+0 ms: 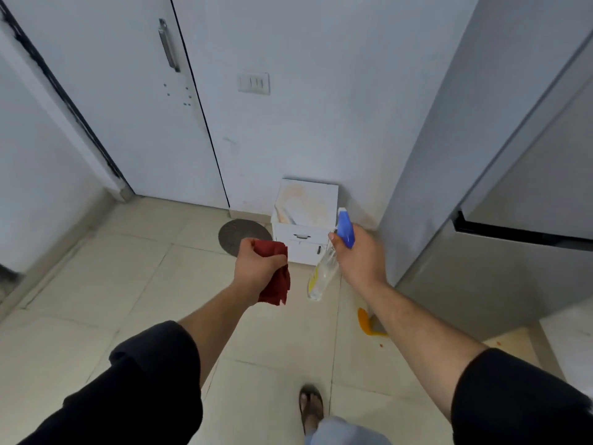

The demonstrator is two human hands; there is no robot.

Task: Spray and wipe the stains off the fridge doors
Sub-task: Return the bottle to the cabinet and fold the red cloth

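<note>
Home kitchen corner: steel two-door fridge (500,175) on beige floor tiles (128,284), white door (128,91), wall switch plate (253,82).

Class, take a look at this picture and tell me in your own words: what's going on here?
A person stands on a tiled floor beside a grey fridge. The left hand grips a crumpled red cloth, and the right hand holds a spray bottle with a blue head. Both are held out in front, clear of the fridge doors, so no spraying or wiping is under way.
</note>
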